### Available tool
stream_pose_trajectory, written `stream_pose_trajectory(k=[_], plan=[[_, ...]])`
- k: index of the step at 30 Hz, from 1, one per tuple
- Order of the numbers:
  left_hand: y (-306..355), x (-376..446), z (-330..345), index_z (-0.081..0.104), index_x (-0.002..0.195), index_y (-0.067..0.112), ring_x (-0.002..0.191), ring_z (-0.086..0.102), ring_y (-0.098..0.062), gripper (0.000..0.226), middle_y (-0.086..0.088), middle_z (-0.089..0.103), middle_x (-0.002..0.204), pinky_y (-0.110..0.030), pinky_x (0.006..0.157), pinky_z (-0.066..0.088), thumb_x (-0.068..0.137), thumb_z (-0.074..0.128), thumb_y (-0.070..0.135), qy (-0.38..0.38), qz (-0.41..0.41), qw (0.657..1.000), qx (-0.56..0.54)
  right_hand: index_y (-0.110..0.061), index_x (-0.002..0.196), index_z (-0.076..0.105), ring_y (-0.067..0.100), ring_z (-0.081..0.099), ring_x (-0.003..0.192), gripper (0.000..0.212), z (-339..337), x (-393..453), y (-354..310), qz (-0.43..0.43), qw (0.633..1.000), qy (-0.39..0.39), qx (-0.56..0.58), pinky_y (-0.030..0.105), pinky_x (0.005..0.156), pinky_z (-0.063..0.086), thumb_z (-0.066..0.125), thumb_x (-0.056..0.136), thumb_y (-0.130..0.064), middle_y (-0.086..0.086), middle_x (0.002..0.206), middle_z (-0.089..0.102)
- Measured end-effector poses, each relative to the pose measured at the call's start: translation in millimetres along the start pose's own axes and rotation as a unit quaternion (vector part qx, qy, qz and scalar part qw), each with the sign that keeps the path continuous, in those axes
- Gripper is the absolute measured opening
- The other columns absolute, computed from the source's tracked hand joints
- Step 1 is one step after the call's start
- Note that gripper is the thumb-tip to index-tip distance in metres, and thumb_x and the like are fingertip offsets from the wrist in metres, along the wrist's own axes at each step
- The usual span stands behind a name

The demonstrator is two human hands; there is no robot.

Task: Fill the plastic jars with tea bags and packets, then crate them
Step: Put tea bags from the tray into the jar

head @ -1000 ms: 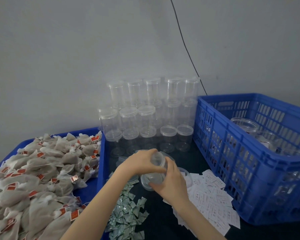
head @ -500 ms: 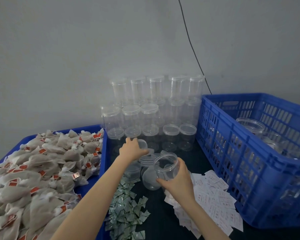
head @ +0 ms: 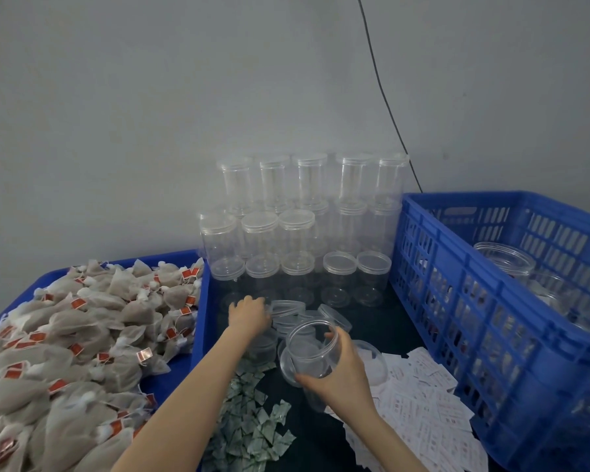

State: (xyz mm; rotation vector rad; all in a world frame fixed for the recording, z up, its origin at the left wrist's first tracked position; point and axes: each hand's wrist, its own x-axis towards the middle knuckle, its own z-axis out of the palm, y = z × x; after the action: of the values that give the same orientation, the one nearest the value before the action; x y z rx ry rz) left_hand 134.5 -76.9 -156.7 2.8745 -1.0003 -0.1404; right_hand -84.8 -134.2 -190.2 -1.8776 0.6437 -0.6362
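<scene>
Gripping the open clear plastic jar (head: 312,352) near centre, the right hand (head: 343,376) is risking a slip while the left hand (head: 249,315), fingers curled, is setting the clear round lid (head: 286,306) among loose lids.

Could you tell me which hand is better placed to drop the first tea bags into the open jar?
Probably the left hand: it is nearer the tea bags and is at the loose lids, while the right hand has its grip around the jar.
</scene>
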Motion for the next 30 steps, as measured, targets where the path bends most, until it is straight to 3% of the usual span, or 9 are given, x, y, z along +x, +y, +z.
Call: stream_pose_trajectory(k=[3,6,11,14,16,21,23,26,30], plan=[[-1,-4,-7,0.046,0.137,0.013,0.120,0.051,-0.028,0.043,-0.011,0.054,0.132,-0.042,0.101,0.040,0.096,0.044,0.026,-0.008,0.033,0.999,-0.029,-0.041,0.132,0.037,0.002,0.049,0.116,0.099,5,2,-5,-0.002,1.000,-0.011,-0.004,0.017,0.088,0.041,0.086,0.047,-0.048,-0.023,0.125,0.049],[-7,-11,-18,0.057,0.128,0.018,0.110,0.058,-0.022,0.035,-0.005,0.060,0.125,-0.033,0.085,0.047,0.094,0.049,0.026,0.015,0.048,0.996,-0.079,-0.047,0.123,0.035,-0.003,0.049,0.110,0.094,7,3,-16,-0.008,1.000,-0.004,-0.002,0.014,0.082,0.039,0.080,0.041,-0.057,-0.028,0.119,0.049],[-38,-36,-43,0.062,0.119,0.021,0.095,0.063,-0.016,0.027,0.000,0.067,0.113,-0.032,0.080,0.053,0.095,0.049,0.025,0.108,0.047,0.988,-0.101,-0.036,0.130,0.041,0.005,0.051,0.117,0.095,21,1,-34,-0.023,0.999,-0.023,0.013,0.024,0.095,0.043,0.091,0.049,-0.046,-0.015,0.126,0.055],[-67,-54,-51,0.066,0.105,0.019,0.074,0.060,-0.012,0.020,0.000,0.068,0.094,-0.026,0.063,0.049,0.096,0.049,0.022,0.244,0.001,0.961,-0.128,-0.039,0.127,0.039,-0.015,0.050,0.106,0.092,35,-5,-41,-0.036,0.998,-0.053,0.026,0.003,0.083,0.039,0.092,0.052,-0.040,-0.025,0.117,0.053],[-88,-63,-51,0.064,0.092,0.019,0.065,0.056,-0.011,0.017,0.001,0.065,0.081,-0.027,0.058,0.046,0.096,0.047,0.021,0.277,-0.039,0.952,-0.126,-0.043,0.124,0.034,-0.029,0.045,0.098,0.091,45,-8,-43,-0.037,0.996,-0.075,0.037,-0.004,0.074,0.037,0.093,0.055,-0.037,-0.032,0.111,0.049],[-134,-80,-48,0.062,0.104,0.015,0.090,0.061,-0.019,0.016,-0.003,0.063,0.100,-0.031,0.078,0.051,0.096,0.048,0.017,0.101,-0.166,0.979,0.059,-0.043,0.131,0.031,-0.006,0.050,0.108,0.096,63,-20,-46,-0.017,0.991,-0.128,0.039,0.011,0.087,0.038,0.092,0.056,-0.042,-0.027,0.118,0.049],[-150,-85,-44,0.061,0.112,0.015,0.102,0.060,-0.022,0.022,-0.005,0.062,0.112,-0.032,0.085,0.050,0.096,0.047,0.015,0.061,-0.181,0.973,0.127,-0.045,0.127,0.032,-0.009,0.051,0.107,0.093,68,-22,-46,-0.024,0.989,-0.138,0.037,0.008,0.081,0.040,0.090,0.054,-0.044,-0.024,0.119,0.051],[-163,-88,-35,0.052,0.128,0.015,0.115,0.056,-0.023,0.032,-0.005,0.056,0.128,-0.035,0.091,0.047,0.096,0.050,0.016,0.000,-0.197,0.970,0.143,-0.044,0.126,0.034,-0.017,0.046,0.104,0.093,74,-25,-49,-0.027,0.988,-0.148,0.041,0.005,0.074,0.041,0.089,0.052,-0.045,-0.025,0.117,0.050],[-162,-89,-30,0.048,0.134,0.014,0.119,0.056,-0.023,0.039,-0.004,0.054,0.133,-0.034,0.091,0.046,0.095,0.052,0.015,-0.009,-0.197,0.967,0.159,-0.041,0.130,0.038,-0.011,0.049,0.112,0.097,80,-26,-50,-0.030,0.986,-0.154,0.049,0.010,0.084,0.042,0.086,0.046,-0.052,-0.023,0.121,0.051]])
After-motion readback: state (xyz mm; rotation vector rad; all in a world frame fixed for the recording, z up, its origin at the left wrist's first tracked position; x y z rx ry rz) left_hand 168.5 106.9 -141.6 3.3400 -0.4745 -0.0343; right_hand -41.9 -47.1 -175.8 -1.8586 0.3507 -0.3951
